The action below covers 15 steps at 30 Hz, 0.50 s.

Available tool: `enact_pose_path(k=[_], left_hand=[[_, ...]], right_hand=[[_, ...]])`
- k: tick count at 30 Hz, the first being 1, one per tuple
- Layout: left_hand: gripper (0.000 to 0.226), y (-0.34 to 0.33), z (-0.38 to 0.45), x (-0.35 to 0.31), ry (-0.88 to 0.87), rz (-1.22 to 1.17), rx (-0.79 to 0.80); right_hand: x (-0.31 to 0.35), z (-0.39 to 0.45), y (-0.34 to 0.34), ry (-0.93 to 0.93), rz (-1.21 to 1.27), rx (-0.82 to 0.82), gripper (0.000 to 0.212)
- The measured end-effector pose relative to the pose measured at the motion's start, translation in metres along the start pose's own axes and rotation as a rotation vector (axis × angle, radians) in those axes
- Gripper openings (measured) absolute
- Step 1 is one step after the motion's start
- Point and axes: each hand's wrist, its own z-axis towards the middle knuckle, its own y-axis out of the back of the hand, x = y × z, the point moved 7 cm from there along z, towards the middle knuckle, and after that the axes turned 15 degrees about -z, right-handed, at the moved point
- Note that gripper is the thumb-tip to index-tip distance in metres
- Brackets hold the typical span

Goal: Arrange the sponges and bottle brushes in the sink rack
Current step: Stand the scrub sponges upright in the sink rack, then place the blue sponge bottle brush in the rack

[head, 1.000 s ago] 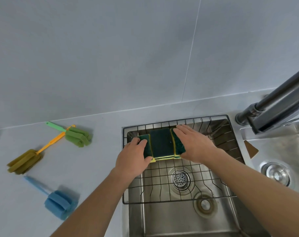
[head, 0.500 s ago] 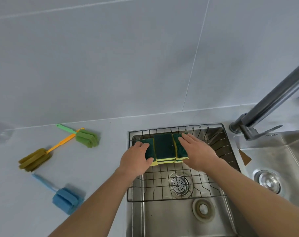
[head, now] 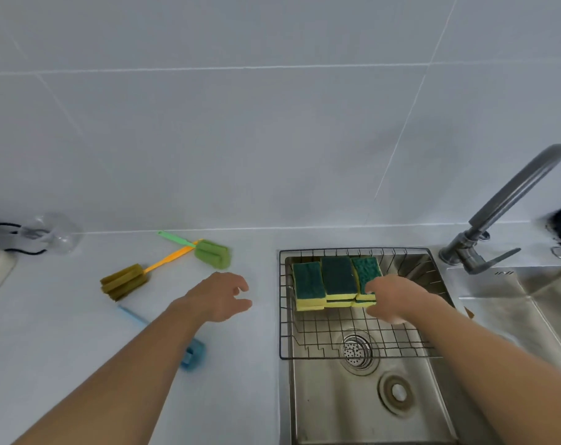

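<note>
Head view: showed green-topped yellow sponges [head: 335, 282] side by side in sink rack [head: 284, 316] (stacked pairs). Left hand [head: 219, 297] loosely spread above table [head: 64, 332]; right hand [head: 391, 298] touching rightmost sponge, fingers relaxed. Bottle brushes [head: 163, 264] on table.

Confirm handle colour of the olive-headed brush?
Orange handle on the olive-headed brush; head view.

left hand [head: 219, 297] fingers loosely spread; right hand [head: 393, 298] fingers curled
</note>
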Motion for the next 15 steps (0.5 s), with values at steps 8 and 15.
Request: enact_pose_path(k=[8,15], left_hand=[[0.040,0.055,-0.045,0.088,0.058,-0.039,-0.046],[0.037,0.090,-0.070,0.177,0.103,-0.098,-0.101]], right_hand=[[0.087,-0.004,0.027,0.047,0.007,0.009,0.051],[0.181,0.001,0.044,0.096,0.039,-0.002,0.052]])
